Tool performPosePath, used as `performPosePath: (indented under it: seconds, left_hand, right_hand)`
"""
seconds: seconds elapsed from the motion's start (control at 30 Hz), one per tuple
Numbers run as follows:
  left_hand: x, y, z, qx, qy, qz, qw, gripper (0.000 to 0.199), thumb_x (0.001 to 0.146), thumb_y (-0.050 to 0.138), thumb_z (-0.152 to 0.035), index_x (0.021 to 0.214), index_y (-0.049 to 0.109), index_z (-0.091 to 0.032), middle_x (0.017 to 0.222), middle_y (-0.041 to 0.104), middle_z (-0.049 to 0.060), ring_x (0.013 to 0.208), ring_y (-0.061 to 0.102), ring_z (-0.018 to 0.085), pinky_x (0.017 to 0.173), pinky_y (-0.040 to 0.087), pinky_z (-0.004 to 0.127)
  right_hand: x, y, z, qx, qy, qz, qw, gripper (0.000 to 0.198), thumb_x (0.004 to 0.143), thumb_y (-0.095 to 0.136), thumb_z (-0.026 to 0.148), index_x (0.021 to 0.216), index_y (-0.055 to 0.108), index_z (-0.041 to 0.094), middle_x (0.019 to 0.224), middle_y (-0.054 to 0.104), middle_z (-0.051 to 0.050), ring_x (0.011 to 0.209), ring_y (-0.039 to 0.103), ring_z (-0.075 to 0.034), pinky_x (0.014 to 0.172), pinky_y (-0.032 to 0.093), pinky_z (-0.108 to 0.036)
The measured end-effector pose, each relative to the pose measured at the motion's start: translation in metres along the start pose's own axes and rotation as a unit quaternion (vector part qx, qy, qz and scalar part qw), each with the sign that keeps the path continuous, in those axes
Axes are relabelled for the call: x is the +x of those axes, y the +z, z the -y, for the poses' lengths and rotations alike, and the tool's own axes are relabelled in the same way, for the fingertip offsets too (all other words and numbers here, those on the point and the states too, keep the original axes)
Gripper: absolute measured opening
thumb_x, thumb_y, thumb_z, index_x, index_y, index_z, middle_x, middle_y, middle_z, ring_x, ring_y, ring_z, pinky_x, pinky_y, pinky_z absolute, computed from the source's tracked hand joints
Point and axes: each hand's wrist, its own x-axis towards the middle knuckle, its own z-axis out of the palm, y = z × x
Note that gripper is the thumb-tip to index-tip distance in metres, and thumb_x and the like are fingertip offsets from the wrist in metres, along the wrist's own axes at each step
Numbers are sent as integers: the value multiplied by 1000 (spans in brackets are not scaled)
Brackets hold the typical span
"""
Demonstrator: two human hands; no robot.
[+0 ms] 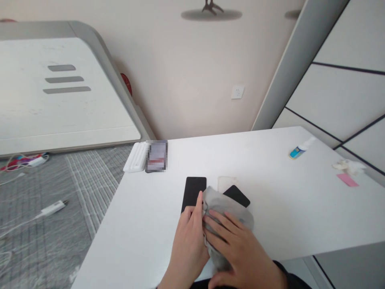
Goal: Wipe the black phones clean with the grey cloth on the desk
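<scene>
A soft grey drawstring pouch [216,199] with a gathered, cord-like edge is between my two hands over the near part of the white table [144,224]. My left hand [189,239] is closed on the pouch's left edge, its index finger pointing up along the edge. Across the front of the pouch lies my right hand [237,249], its fingers on the fabric and its thumb low, holding it. Just beyond my left hand is a flat black rectangular object [194,188], partly covered. A smaller black flat piece [237,195] shows behind the pouch, overlapping a whitish square [226,183].
At the table's far left edge lie a white slab-like object [135,157] and a phone-like object with a blurred screen [157,156]. Farther right are a small blue-labelled bottle [297,151], a pink slip [348,180] and crumpled white material [353,166]. A bed with cables [52,208] adjoins on the left.
</scene>
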Motion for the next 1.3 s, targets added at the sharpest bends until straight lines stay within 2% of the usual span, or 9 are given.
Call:
performPosePath:
  seconds: [0.17, 0.37, 0.57, 0.77, 0.87, 1.0, 1.17, 1.23, 1.3]
  left_hand:
    - [1, 0, -2, -43, -2, -7, 999, 122, 76, 80, -22, 164, -3, -29, 136, 60, 9, 122, 55, 30, 107, 48, 49]
    - [-2, 10, 16, 0, -11, 0, 1000, 128, 62, 77, -9, 166, 4, -20, 115, 64, 9, 104, 60, 29, 96, 55, 42]
    - [6, 18, 35, 1, 39, 6, 999, 122, 76, 83, -32, 167, 2, -21, 137, 64, 15, 115, 60, 33, 105, 50, 47]
    - [6, 19, 42, -3, -12, 31, 999, 87, 85, 45, -5, 166, 18, -21, 113, 68, 11, 104, 63, 26, 100, 52, 42]
    - [5, 17, 37, -17, 1, 27, 1000, 98, 82, 62, -16, 167, 12, -19, 126, 67, 14, 112, 60, 30, 104, 49, 45]
    - [8, 10, 17, -43, -42, 50, 997, 118, 68, 81, -29, 165, 17, -10, 137, 62, 18, 121, 55, 35, 112, 43, 48]
    - [10, 4, 2, -10, -88, 72, 993, 91, 79, 54, -7, 165, 22, -16, 128, 64, 16, 118, 57, 30, 109, 45, 45]
    - [11, 3, 1, -3, -87, 71, 994, 88, 81, 51, -3, 164, 25, -17, 129, 64, 16, 120, 56, 30, 110, 44, 44]
    - [11, 3, -1, -15, -80, 83, 993, 100, 75, 69, -10, 164, 23, -14, 136, 62, 16, 122, 53, 33, 112, 42, 46]
  right_hand:
    - [-7, 6, -16, -71, 169, -49, 982, 100, 91, 47, 82, 164, 30, 16, 168, 35, -14, 151, 38, -38, 118, 39, -55]
    - [4, 23, -11, -169, -11, -139, 976, 47, 106, 52, 44, 148, 57, 23, 152, 60, 1, 140, 51, -21, 113, 43, -34]
    - [-3, 23, -34, -171, 99, -146, 969, 91, 97, 47, 72, 159, 38, 6, 156, 53, -16, 139, 53, -34, 107, 50, -46]
    - [9, 39, -22, -228, -50, -185, 955, 51, 105, 50, 54, 144, 61, 22, 143, 68, 2, 129, 61, -20, 107, 49, -30]
    - [-1, 18, -32, -216, -31, -158, 963, 56, 105, 47, 60, 145, 59, 24, 146, 65, 3, 130, 61, -19, 110, 46, -31]
    - [-5, 16, -36, -237, 74, -181, 952, 78, 100, 41, 71, 142, 61, 8, 145, 65, -14, 129, 61, -32, 112, 42, -44]
    - [6, 49, -16, -231, -76, -219, 945, 39, 107, 46, 46, 132, 70, 28, 135, 72, 4, 121, 65, -20, 113, 41, -33]
    - [1, 46, -22, -221, -94, -208, 948, 42, 106, 47, 54, 134, 68, 31, 136, 72, 7, 119, 66, -18, 109, 44, -31]
    - [-8, 37, -35, -226, -53, -196, 953, 57, 102, 46, 65, 138, 66, 25, 137, 71, 3, 119, 66, -22, 106, 45, -34]
